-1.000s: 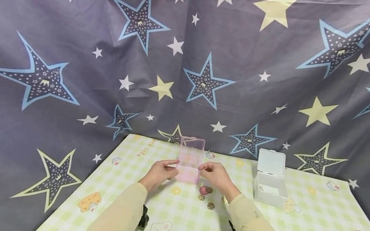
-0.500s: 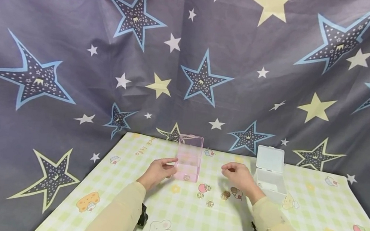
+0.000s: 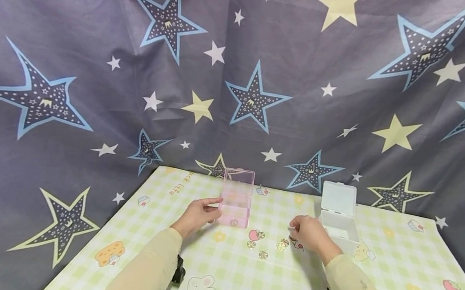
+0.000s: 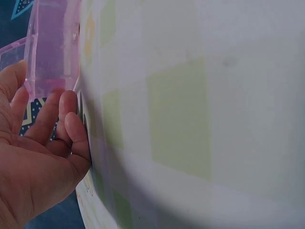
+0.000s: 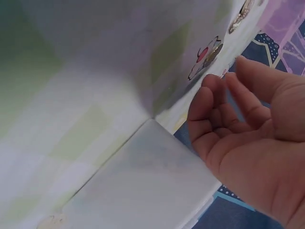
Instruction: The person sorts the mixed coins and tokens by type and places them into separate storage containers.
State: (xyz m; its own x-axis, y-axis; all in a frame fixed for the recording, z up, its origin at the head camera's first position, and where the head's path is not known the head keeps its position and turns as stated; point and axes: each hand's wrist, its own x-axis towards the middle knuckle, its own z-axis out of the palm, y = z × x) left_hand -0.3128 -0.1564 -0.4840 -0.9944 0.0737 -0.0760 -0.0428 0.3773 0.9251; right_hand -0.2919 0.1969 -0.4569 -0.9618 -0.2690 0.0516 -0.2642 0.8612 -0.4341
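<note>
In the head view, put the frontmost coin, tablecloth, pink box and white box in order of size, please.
1. Tablecloth, clearly largest
2. White box and pink box, too alike to rank
3. Frontmost coin, smallest

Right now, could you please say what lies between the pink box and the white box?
The head view shows gold coins on the tablecloth, toward the near side, and the right hand by the white box.
</note>
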